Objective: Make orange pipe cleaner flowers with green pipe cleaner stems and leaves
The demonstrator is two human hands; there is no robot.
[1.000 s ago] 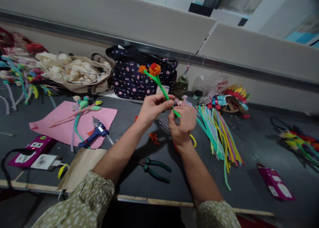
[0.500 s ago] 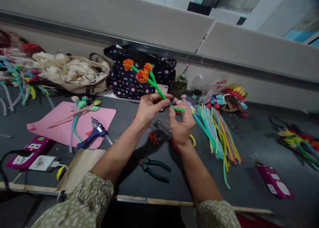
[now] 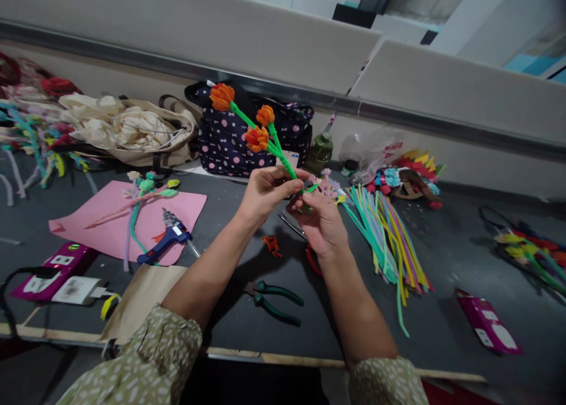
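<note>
Green stems (image 3: 283, 157) are pinched by the left hand (image 3: 265, 191); since a second ago, three orange flowers (image 3: 257, 137) are fanned toward eleven o'clock, the right hand (image 3: 322, 222) now closed on the stem ends.

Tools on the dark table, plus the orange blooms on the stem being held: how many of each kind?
Orange blooms on the green stem, pinched by left hand and right hand: 3
Green-handled pliers: 1
Blue glue gun: 1
Scissors, partly hidden: 1
Total: 6
</note>
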